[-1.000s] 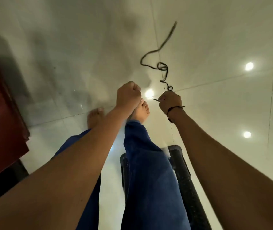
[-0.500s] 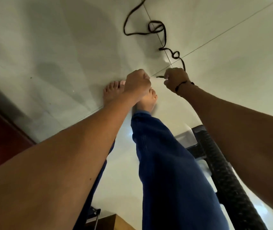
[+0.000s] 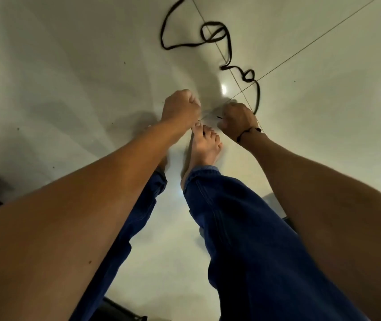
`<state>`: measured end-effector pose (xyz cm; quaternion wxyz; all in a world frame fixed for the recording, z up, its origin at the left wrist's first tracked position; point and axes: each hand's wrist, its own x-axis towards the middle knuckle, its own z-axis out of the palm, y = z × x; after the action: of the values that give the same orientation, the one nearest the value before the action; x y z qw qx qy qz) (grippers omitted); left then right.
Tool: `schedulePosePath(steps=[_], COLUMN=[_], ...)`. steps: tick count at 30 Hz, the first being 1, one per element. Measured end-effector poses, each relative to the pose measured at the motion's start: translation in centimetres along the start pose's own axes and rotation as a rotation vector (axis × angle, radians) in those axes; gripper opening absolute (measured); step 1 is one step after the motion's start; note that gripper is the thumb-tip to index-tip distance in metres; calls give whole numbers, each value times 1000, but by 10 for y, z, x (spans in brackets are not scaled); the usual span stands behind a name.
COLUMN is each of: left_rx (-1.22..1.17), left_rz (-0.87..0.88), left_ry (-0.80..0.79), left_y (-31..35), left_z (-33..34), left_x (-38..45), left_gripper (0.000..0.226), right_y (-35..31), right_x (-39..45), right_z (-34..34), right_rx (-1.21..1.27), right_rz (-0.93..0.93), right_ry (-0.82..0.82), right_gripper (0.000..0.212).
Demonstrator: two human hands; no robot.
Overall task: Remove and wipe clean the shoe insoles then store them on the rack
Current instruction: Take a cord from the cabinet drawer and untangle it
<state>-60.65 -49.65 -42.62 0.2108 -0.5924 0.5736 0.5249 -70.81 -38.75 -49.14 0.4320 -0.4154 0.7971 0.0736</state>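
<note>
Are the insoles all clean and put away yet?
Can't tell; no shoe, insole, cloth or rack shows in this view. Done: nothing visible proves any step. In hand: the right hand pinches the end of a dark shoelace that trails in loops on the tiled floor; the left hand is a fist beside it. Left, judging by this: wiping and storing.

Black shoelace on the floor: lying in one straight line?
No. The black shoelace curls into loops across the pale tiled floor, running down to the right hand.
</note>
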Motion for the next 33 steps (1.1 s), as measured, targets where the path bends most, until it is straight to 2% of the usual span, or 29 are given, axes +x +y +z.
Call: schedulePosePath(steps=[2,4,9,13,17,21,23,26,29,31,33], left_rx=[-61,-139,-456,-653,-783,-832,-835,-858,-1078,-1299,-1422], left_rz=[10,14,4,46,143,272,315,384,416,428,462], left_ry=[-3,-7,54,103,195,375,436,525,595,606,608], left_y=[11,20,53,93,113,123,130,138,151,155,153], left_z=[-8,-20,-72,-135,-195,-251,-274,-294,-308,-321,-337], left_x=[-17,-42,-119,-194,-259,-337,-376,-436,-492,-522,-541], left_gripper=[16,18,22,22,20,17,10,14,20,23,23], right_y=[-21,-49,-115,-170,-219,-270,-291,-317,-340,-354,-364], right_x=[-19,-48,-123,-173,-219,-284,-318,-369,-413,-440,-456], right_z=[-19,-46,-133,-211,-274,-326,-348,-374,-393,-401,-406], right_rx=[297,563,867,911,906,849,840,861,890,883,847], right_rz=[69,60,107,53,-75,-272,-363,-441,-548,-614,-631], right_ry=[145,254,351,390,368,365,402,434,450,395,351], right_gripper=[12,6,11,13,25,3,6,8,24,21,17])
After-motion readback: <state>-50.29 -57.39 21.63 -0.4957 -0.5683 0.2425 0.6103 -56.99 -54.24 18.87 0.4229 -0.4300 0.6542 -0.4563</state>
